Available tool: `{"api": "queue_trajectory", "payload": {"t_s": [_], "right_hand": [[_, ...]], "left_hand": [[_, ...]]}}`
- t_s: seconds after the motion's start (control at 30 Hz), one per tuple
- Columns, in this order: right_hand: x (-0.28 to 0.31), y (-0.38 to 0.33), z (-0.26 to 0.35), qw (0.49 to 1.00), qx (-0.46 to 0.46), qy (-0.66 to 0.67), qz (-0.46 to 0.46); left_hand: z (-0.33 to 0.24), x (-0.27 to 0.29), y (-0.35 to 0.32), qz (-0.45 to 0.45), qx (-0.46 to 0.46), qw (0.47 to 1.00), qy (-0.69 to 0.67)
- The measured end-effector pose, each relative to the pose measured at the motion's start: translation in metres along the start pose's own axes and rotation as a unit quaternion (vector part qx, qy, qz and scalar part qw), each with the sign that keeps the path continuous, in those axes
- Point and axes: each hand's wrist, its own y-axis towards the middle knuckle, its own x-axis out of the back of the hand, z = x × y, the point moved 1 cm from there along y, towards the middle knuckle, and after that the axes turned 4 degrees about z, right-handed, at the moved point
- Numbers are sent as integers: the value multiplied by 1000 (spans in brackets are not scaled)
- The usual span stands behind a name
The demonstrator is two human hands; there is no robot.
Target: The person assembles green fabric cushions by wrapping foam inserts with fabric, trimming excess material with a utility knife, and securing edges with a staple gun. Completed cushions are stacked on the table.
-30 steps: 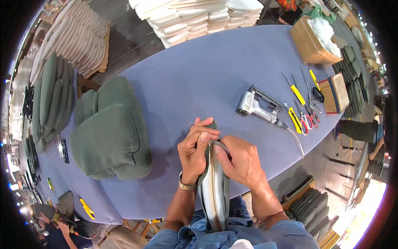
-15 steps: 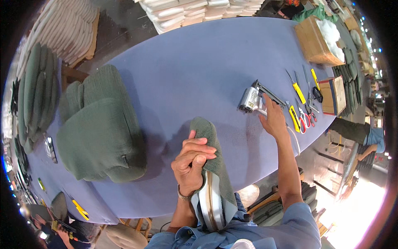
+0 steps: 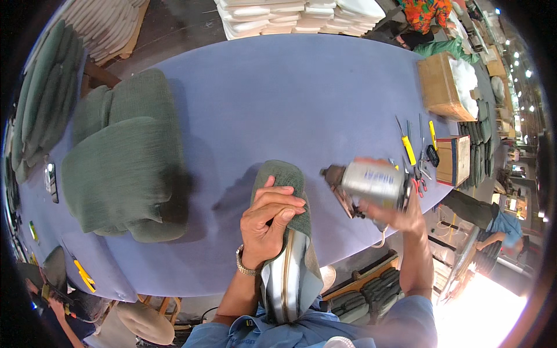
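My left hand [image 3: 270,223] pins green cushion [image 3: 284,232] on tabletop [image 3: 278,104]; right hand [image 3: 400,211] grips staple gun [image 3: 368,185]. Best keep fabric taut, fingers clear of nose.

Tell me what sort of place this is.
Likely an upholstery workshop. A long blue-covered worktable carries finished green fabric cushions, white foam pads are stacked behind it, and the hands work a green fabric-covered panel with a silver staple gun.

cushion stack [image 3: 125,168] left on table [image 3: 278,98], hand tools [image 3: 415,153] right, box [image 3: 444,87] behind
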Motion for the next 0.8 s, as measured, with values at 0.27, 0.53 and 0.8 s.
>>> {"api": "queue_trajectory", "payload": {"t_s": [0.27,0.53,0.8], "right_hand": [[-19,-7,15,995,43,-82,46],[-19,0,12,993,34,-76,85],[-23,4,23,982,95,-137,92]], "left_hand": [[1,-11,3,4,-1,1000,9],[7,-10,0,-22,23,999,-5],[12,-5,3,11,13,999,-34]]}}
